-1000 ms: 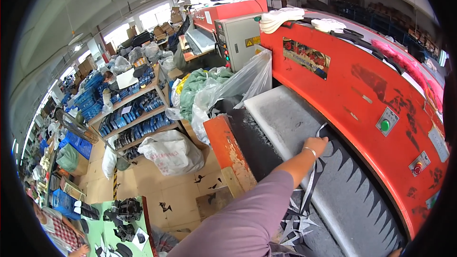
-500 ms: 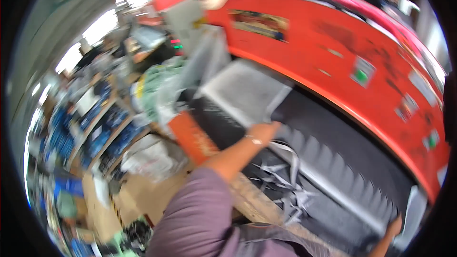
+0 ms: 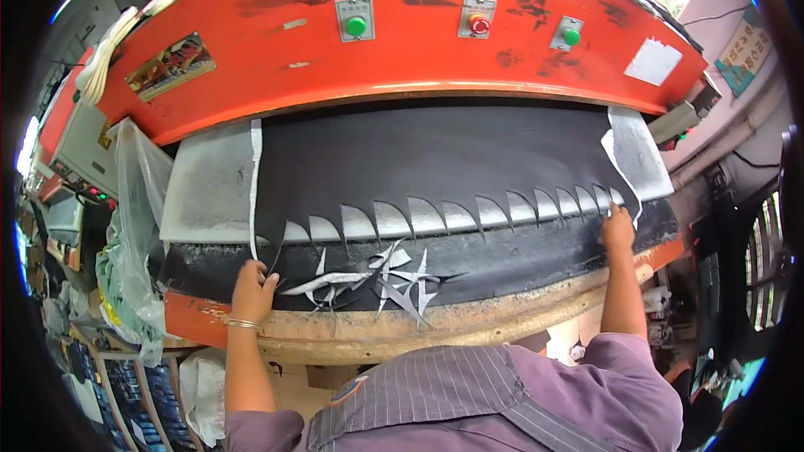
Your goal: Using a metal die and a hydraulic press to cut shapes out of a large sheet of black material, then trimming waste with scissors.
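Observation:
A wide black sheet (image 3: 435, 151) with a pale underside lies across the grey cutting bed of a red press. Its near edge is cut into a row of curved, pointed teeth, and pale surface shows between them. My left hand (image 3: 253, 289) is closed on the sheet's narrow left end, where it hangs over the near side of the bed. At the sheet's right end, my right hand (image 3: 618, 228) pinches the near edge by the last teeth. Pointed black-and-white offcuts (image 3: 410, 280) lie in a tangle between my hands, nearer the left.
The red press beam (image 3: 419, 54) spans the far side, carrying green buttons (image 3: 356, 27) and a red button (image 3: 479, 25). A worn wooden rail (image 3: 469, 331) runs along the near edge, close to my apron. Clear plastic sheeting (image 3: 138, 167) hangs at the left.
The view has swung to the right and squared up to the press. My left hand has moved from the bed's middle to the sheet's left end; my right hand stays at its right end.

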